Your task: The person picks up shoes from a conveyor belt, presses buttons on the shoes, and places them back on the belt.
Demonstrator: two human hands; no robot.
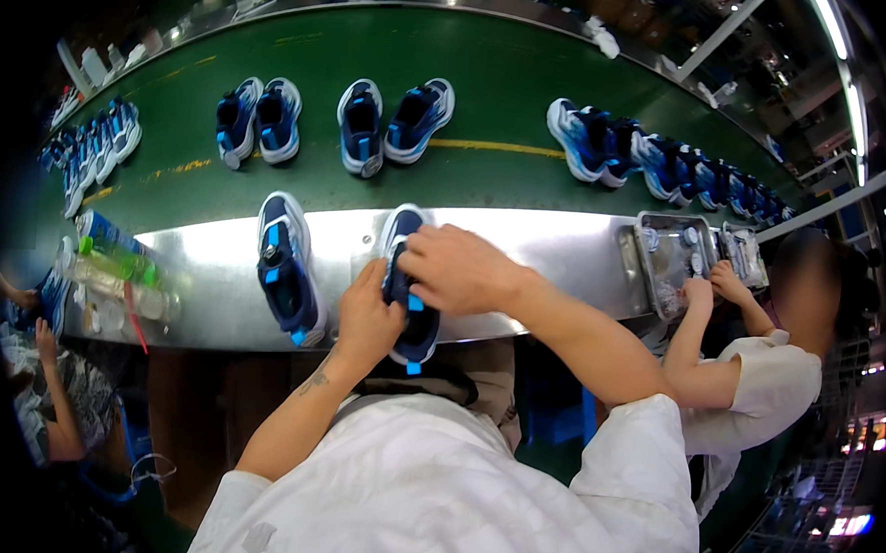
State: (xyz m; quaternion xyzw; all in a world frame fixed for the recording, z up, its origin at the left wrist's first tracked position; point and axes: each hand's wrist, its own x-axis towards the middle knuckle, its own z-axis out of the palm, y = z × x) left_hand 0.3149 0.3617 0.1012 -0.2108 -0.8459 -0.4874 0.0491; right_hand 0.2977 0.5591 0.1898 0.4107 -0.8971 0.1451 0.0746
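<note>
A dark blue and white sneaker (pixel 417 337) with light blue tabs sits toe-away in front of me, at the near edge of the metal bench. My left hand (pixel 371 311) is closed around its left side. Over the shoe's lacing area bends my right hand (pixel 460 267), its fingers curled together against the upper. Whatever those fingertips pinch is hidden beneath the hand. A second sneaker (pixel 288 278) of the same kind lies to the left, toe pointing away, with its light blue heel tab toward me. No hand touches that one.
Beyond the metal bench (pixel 535 243) runs a green belt (pixel 504 64) carrying shoe pairs (pixel 359 124) and a long row (pixel 659 166) at right. Bottles (pixel 114 249) stand at left. A person at right reaches into a metal tray (pixel 653 288); another person's hands show far left.
</note>
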